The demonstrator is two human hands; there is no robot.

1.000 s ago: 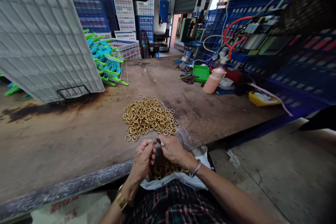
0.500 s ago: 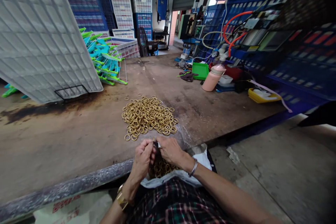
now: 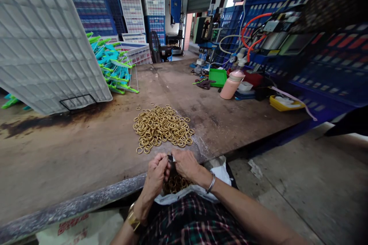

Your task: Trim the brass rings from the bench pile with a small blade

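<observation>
Close together at the table's front edge, both my hands are closed in pinches. My left hand (image 3: 156, 170) presses thumb against fingers beside a small dark piece (image 3: 171, 160). My right hand (image 3: 186, 165) pinches at the other side of it; the fingers cover most of what they hold. Just beyond the hands, a pile of brass-coloured rings (image 3: 162, 128) lies on the table. Below the hands, more rings (image 3: 176, 184) lie in an open white bag (image 3: 222, 172) at my lap.
On the worn table (image 3: 94, 141), a grey ribbed panel (image 3: 51, 46) leans at left before green and turquoise plastic parts (image 3: 113, 65). At right are a pink bottle (image 3: 230, 87), a green tray (image 3: 217, 77) and a yellow tray (image 3: 284, 103). Stacked crates (image 3: 130, 5) stand behind.
The view has shifted very slightly. Both hands stay pinched in the same place, and the pile of rings looks unchanged.
</observation>
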